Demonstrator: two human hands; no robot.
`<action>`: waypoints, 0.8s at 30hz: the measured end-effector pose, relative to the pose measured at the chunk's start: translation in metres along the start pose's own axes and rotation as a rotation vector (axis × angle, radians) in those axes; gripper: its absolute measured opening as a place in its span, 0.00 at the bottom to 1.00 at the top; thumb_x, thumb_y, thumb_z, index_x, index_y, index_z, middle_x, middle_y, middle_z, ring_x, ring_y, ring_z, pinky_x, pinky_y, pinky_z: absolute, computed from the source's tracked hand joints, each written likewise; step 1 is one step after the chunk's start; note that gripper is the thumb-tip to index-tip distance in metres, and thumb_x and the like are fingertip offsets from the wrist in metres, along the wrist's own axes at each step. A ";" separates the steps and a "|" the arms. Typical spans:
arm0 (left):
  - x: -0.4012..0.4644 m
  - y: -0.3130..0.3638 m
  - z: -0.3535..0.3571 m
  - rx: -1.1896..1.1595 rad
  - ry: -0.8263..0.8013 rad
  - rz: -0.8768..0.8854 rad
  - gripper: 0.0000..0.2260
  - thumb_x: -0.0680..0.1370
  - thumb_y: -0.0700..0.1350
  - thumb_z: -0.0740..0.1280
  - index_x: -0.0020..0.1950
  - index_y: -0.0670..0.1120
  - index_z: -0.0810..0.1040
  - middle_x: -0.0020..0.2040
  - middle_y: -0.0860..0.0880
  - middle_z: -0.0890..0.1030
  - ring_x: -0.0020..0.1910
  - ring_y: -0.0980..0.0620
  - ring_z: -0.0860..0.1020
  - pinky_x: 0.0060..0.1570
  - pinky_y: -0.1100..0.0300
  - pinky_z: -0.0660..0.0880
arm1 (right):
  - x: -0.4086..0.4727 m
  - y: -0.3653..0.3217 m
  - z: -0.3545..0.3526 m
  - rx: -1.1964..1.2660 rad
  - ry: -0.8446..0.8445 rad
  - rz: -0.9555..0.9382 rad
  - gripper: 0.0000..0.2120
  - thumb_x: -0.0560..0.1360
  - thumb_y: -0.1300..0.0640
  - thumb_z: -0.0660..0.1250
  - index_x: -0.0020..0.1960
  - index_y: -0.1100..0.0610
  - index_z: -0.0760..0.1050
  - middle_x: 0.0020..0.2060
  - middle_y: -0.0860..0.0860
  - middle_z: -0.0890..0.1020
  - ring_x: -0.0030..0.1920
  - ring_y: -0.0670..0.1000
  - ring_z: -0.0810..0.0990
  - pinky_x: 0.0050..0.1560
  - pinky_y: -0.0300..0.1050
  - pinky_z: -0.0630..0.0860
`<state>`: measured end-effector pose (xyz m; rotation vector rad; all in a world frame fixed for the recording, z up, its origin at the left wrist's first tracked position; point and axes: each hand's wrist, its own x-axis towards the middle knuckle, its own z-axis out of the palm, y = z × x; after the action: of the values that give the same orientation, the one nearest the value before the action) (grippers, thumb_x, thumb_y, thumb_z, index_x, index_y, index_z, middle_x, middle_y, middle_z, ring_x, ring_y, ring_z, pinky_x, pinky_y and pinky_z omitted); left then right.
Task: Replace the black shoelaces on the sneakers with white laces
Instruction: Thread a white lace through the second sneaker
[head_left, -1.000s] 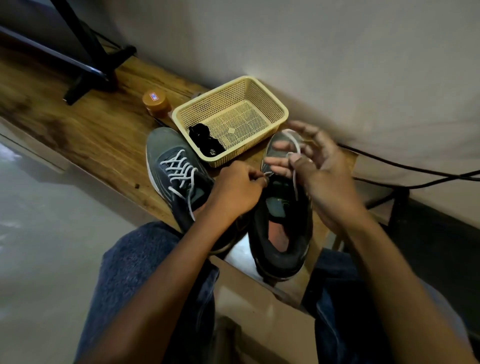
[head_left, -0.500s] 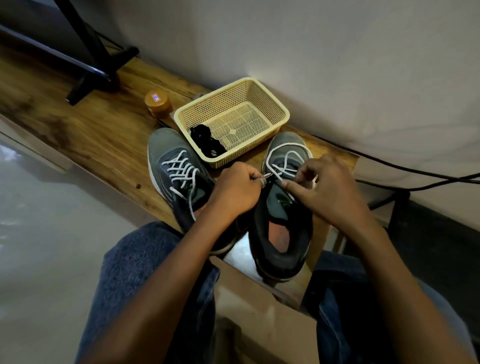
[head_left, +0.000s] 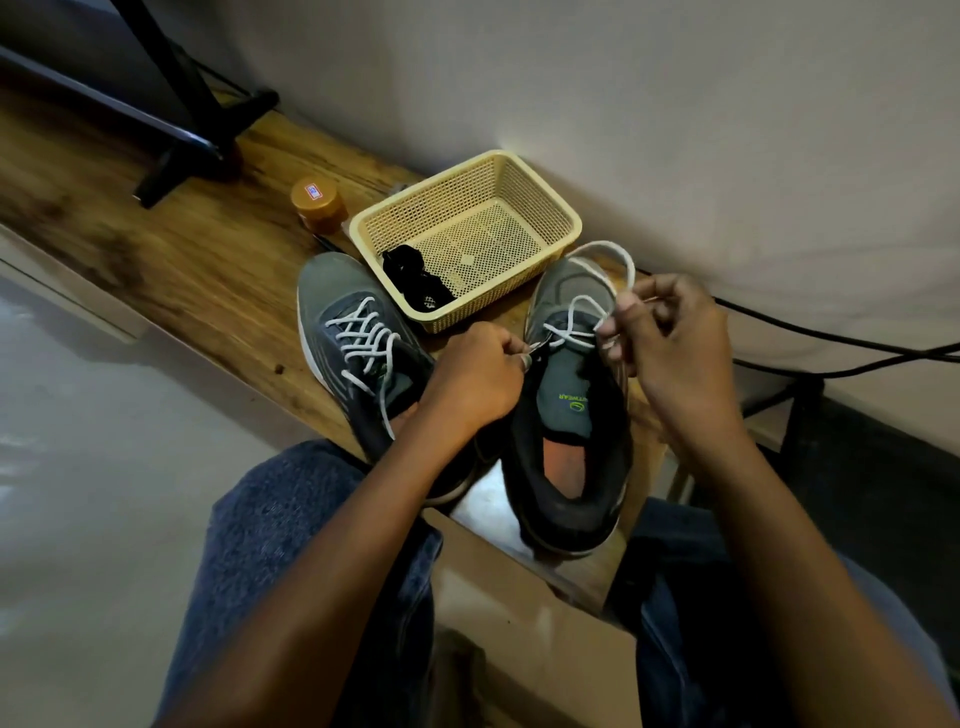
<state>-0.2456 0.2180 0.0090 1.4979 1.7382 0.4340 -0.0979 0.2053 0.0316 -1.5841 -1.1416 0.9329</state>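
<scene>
Hands lacing right sneaker

Left hand fingers curled, pinching white lace tip at an eyelet; right hand pinches the lace's loop above the right sneaker; left sneaker already white-laced, both on wooden tabletop; black laces in yellow basket; orange jar beside basket.

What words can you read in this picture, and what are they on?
"TWEAR": green letters on the tongue of the right sneaker, above a round green logo; any letters before them cannot be made out.
Sticker on the lid of the orange jar: red and blue, too small and blurred to read.
No other text shows.
</scene>
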 end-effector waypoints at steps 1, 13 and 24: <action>0.000 0.000 0.000 0.002 0.002 -0.002 0.05 0.78 0.44 0.67 0.49 0.48 0.83 0.51 0.47 0.83 0.53 0.48 0.79 0.54 0.59 0.73 | -0.001 -0.002 -0.001 0.114 -0.026 0.051 0.03 0.80 0.61 0.62 0.48 0.58 0.71 0.36 0.52 0.81 0.30 0.45 0.78 0.33 0.39 0.75; 0.001 0.000 0.001 0.036 0.002 0.012 0.05 0.78 0.46 0.66 0.48 0.51 0.82 0.49 0.49 0.83 0.51 0.47 0.79 0.54 0.53 0.76 | -0.004 -0.002 0.003 0.145 -0.186 0.170 0.09 0.71 0.71 0.71 0.44 0.62 0.73 0.38 0.61 0.83 0.40 0.57 0.85 0.46 0.49 0.82; 0.003 -0.002 0.003 0.020 -0.021 0.029 0.07 0.79 0.46 0.66 0.49 0.51 0.83 0.50 0.48 0.84 0.51 0.47 0.80 0.53 0.52 0.76 | 0.001 0.012 0.015 -0.108 -0.269 0.134 0.08 0.73 0.69 0.70 0.42 0.58 0.73 0.36 0.54 0.82 0.34 0.45 0.84 0.42 0.39 0.80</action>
<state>-0.2450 0.2198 0.0045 1.5386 1.7110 0.4155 -0.1091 0.2082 0.0157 -1.6739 -1.3002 1.2195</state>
